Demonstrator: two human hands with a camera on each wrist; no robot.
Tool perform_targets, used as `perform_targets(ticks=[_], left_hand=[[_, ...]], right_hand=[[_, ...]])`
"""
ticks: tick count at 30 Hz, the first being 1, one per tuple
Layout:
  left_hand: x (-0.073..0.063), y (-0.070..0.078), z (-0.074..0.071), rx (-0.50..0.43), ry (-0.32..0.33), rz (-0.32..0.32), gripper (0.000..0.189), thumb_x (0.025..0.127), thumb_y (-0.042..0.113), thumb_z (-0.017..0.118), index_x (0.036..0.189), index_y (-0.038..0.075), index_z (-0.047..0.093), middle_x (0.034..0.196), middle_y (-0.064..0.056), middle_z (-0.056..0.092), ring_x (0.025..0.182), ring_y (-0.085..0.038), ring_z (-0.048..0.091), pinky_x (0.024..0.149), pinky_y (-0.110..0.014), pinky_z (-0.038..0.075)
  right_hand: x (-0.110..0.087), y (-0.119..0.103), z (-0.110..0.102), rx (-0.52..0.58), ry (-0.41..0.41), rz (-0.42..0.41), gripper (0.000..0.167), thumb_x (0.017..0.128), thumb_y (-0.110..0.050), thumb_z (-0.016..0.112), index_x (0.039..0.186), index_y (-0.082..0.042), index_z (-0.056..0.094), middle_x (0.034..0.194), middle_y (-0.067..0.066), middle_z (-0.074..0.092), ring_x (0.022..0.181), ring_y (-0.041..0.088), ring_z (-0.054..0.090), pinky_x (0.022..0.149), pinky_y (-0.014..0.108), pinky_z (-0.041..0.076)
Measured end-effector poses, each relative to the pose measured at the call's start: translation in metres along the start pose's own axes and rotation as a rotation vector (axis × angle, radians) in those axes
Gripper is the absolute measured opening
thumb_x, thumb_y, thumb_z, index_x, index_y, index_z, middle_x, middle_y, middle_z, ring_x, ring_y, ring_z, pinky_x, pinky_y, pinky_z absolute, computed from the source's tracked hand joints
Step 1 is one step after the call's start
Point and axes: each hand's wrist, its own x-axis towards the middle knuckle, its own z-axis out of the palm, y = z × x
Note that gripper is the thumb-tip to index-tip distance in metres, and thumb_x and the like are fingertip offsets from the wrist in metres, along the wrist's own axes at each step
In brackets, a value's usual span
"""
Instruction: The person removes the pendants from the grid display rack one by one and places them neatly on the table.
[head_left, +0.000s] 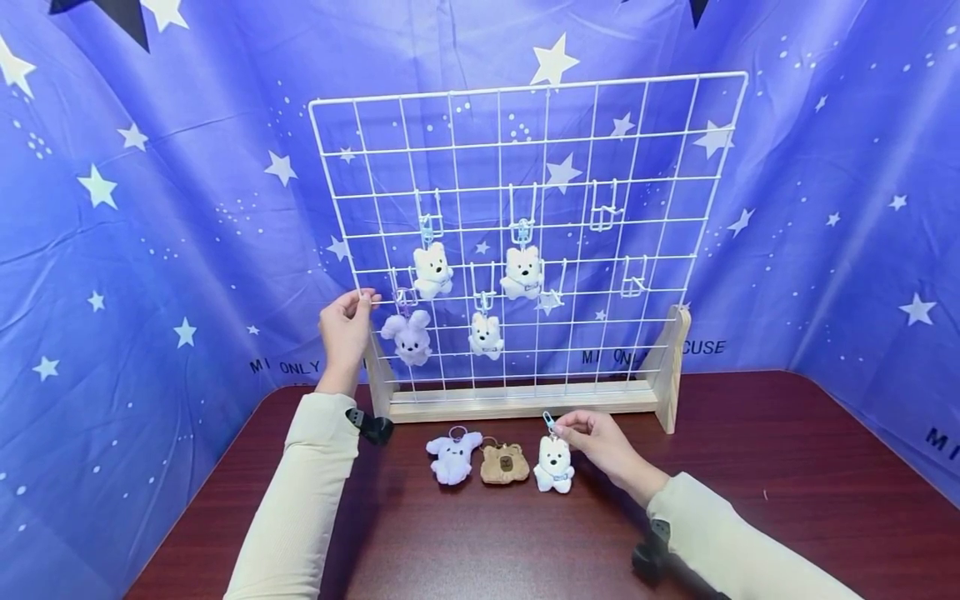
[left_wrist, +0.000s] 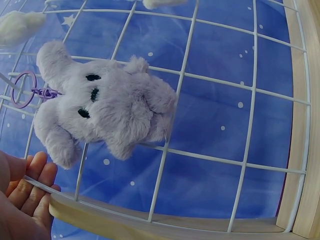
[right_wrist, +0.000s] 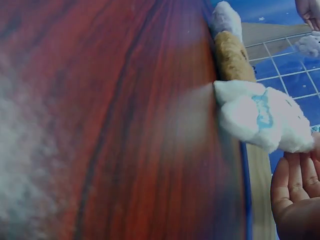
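My left hand [head_left: 347, 332] pinches the left edge wire of a white wire grid [head_left: 525, 148]. Beside those fingers hangs a lilac bunny plush keychain [left_wrist: 107, 102] on a purple ring. Near the front of the grid my right hand [head_left: 600, 443] pinches the top of a white puppy plush keychain [head_left: 554, 467], just under its light blue clasp [head_left: 550, 419]. In the right wrist view this puppy shows a blue collar and hangs head up by the fingers. To its left lie a brown bear plush keychain [head_left: 504, 465] and a second lilac plush keychain [head_left: 453, 460].
Several white plush keychains, such as one puppy [head_left: 432, 272], hang from hooks on the grid. Bare hooks, one of them [head_left: 606, 215] upper right, are on its right side. Wooden feet [head_left: 672, 367] hold the grid on the dark red table [head_left: 780, 483]. A starry blue cloth [head_left: 847, 250] surrounds it.
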Motion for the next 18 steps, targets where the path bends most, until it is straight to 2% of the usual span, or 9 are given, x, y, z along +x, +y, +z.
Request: perform_targets(ticks=[5,9,18], left_hand=[[-0.001,0.0,0.0,0.002,0.002,0.001,0.023,0.095,0.013,0.056,0.102,-0.004,0.069,0.098,-0.02,0.07,0.075,-0.005,0.065,0.062,-0.012,0.044],[-0.001,0.001,0.0,0.012,0.006,0.003,0.023,0.095,0.014,0.056,0.102,-0.004,0.069,0.098,-0.02,0.07,0.074,-0.001,0.063,0.065,-0.013,0.045],[-0.001,0.002,0.0,0.004,0.002,0.008,0.023,0.095,0.012,0.056,0.102,-0.006,0.068,0.099,-0.021,0.069,0.071,0.004,0.061,0.07,-0.013,0.045]], right_hand=[[0.004,0.001,0.004,-0.04,0.042,0.026,0.021,0.089,-0.004,0.061,0.098,0.015,0.062,0.085,0.01,0.068,0.071,0.004,0.059,0.069,0.024,0.051],[0.007,0.001,0.006,-0.081,0.08,0.044,0.019,0.087,-0.005,0.064,0.097,0.011,0.065,0.083,0.009,0.069,0.07,0.005,0.057,0.067,0.025,0.05],[0.014,0.006,0.008,-0.108,0.099,0.083,0.017,0.085,-0.005,0.066,0.095,0.009,0.068,0.08,0.006,0.069,0.068,0.005,0.056,0.064,0.024,0.047]])
